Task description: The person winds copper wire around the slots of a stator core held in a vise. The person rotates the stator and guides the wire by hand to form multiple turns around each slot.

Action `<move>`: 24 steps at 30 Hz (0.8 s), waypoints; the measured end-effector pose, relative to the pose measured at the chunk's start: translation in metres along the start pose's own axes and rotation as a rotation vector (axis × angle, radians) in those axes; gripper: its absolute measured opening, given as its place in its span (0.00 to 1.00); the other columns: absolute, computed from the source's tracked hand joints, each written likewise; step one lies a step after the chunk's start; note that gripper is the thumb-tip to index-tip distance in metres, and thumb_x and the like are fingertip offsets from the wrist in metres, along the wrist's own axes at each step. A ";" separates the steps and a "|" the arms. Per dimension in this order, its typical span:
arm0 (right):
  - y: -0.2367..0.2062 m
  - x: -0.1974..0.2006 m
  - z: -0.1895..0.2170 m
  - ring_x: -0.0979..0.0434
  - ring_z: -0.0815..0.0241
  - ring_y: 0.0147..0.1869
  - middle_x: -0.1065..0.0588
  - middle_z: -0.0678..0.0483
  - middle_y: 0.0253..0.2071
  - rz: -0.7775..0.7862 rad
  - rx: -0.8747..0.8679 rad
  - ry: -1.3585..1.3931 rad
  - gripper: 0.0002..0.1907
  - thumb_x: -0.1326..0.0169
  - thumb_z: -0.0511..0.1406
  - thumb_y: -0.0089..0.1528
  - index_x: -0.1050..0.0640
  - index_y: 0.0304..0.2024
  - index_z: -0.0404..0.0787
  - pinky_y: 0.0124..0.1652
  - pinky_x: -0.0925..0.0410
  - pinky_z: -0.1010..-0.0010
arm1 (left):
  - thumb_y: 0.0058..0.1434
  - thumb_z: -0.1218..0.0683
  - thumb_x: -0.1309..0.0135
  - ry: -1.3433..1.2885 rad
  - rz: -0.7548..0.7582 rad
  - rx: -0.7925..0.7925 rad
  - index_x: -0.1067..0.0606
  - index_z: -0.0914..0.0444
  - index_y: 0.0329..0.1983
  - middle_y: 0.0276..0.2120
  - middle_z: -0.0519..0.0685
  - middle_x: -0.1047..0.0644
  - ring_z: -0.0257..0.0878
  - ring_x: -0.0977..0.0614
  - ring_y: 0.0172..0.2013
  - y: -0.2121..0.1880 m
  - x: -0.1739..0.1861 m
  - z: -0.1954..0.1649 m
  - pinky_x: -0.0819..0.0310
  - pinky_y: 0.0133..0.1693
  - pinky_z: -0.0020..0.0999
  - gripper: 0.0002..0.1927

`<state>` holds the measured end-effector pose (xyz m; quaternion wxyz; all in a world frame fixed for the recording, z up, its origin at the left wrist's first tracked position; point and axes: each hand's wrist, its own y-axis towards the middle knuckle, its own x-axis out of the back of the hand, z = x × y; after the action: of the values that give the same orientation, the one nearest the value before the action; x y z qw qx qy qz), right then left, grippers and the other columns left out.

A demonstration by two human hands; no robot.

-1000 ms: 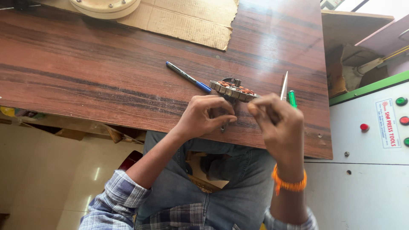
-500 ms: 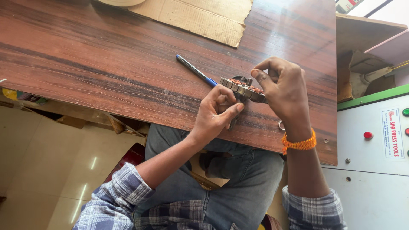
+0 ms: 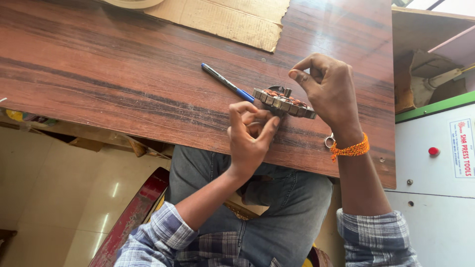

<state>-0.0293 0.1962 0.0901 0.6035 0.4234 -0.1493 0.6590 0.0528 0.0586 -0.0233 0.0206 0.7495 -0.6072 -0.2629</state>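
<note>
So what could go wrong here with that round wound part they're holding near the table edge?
1. The round part is tilted and held only by fingertips of the left hand and right hand; it might slip.
2. It sits close to the table front edge, above the lap, so a slip could drop it off.
3. The pen lies right beside the part; a nudge may roll it.

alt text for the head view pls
Two hands work a round wound motor part on a wooden table: left hand pinches its near edge, right hand hovers beside it. A blue pen lies behind.
</note>
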 end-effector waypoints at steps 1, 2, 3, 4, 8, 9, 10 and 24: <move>0.001 -0.001 -0.003 0.43 0.73 0.23 0.35 0.62 0.18 0.004 -0.001 -0.005 0.06 0.34 0.33 0.64 0.16 0.37 0.35 0.24 0.48 0.71 | 0.68 0.64 0.41 0.046 0.010 -0.064 0.41 0.60 0.53 0.40 0.52 0.18 0.26 0.21 0.29 -0.002 -0.001 0.001 0.33 0.24 0.19 0.21; 0.003 -0.002 -0.006 0.42 0.72 0.23 0.34 0.61 0.18 0.006 -0.002 -0.011 0.06 0.35 0.33 0.64 0.16 0.37 0.35 0.24 0.48 0.70 | 0.68 0.64 0.41 0.090 0.010 -0.075 0.41 0.60 0.56 0.39 0.52 0.18 0.26 0.21 0.29 -0.003 -0.002 0.002 0.31 0.25 0.20 0.22; 0.005 -0.003 -0.009 0.41 0.72 0.23 0.34 0.60 0.18 0.007 -0.009 -0.042 0.06 0.34 0.33 0.63 0.16 0.37 0.35 0.24 0.47 0.70 | 0.68 0.64 0.41 0.132 0.013 -0.087 0.40 0.60 0.58 0.38 0.51 0.19 0.27 0.20 0.29 -0.003 -0.002 0.003 0.30 0.25 0.20 0.24; 0.007 -0.005 -0.013 0.40 0.71 0.22 0.33 0.59 0.17 0.005 -0.018 -0.073 0.06 0.34 0.33 0.63 0.16 0.37 0.35 0.23 0.46 0.69 | 0.68 0.64 0.40 0.175 0.017 -0.098 0.40 0.60 0.61 0.37 0.51 0.19 0.27 0.19 0.29 -0.002 -0.003 0.003 0.28 0.26 0.21 0.25; 0.004 -0.006 -0.030 0.37 0.70 0.21 0.29 0.58 0.18 0.020 -0.137 -0.121 0.06 0.35 0.33 0.61 0.15 0.38 0.36 0.23 0.42 0.68 | 0.67 0.62 0.38 0.350 0.017 -0.142 0.40 0.57 0.69 0.36 0.47 0.19 0.30 0.16 0.33 0.006 -0.005 0.005 0.22 0.32 0.26 0.32; 0.002 -0.006 -0.035 0.36 0.70 0.21 0.29 0.58 0.18 0.006 -0.137 -0.139 0.06 0.35 0.33 0.61 0.15 0.38 0.36 0.23 0.42 0.69 | 0.66 0.60 0.36 0.454 0.021 -0.155 0.38 0.55 0.68 0.36 0.45 0.19 0.30 0.16 0.33 0.009 -0.006 0.004 0.21 0.32 0.27 0.32; -0.002 -0.005 -0.038 0.36 0.70 0.21 0.29 0.58 0.19 -0.009 -0.136 -0.158 0.06 0.36 0.33 0.61 0.15 0.38 0.36 0.23 0.42 0.69 | 0.65 0.59 0.35 0.557 0.025 -0.169 0.37 0.53 0.68 0.35 0.44 0.19 0.30 0.16 0.33 0.012 -0.006 0.001 0.21 0.33 0.29 0.32; -0.048 0.070 -0.038 0.37 0.75 0.25 0.29 0.63 0.24 -0.112 -0.444 0.223 0.07 0.39 0.33 0.65 0.17 0.39 0.34 0.25 0.44 0.77 | 0.69 0.62 0.43 0.909 0.838 -0.792 0.47 0.46 0.79 0.42 0.43 0.20 0.37 0.17 0.42 0.095 0.025 -0.029 0.20 0.55 0.37 0.41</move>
<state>0.0070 0.2811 0.1041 0.7300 0.2128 -0.1991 0.6182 -0.0169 0.0023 0.0256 0.6385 0.4260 -0.6337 -0.0960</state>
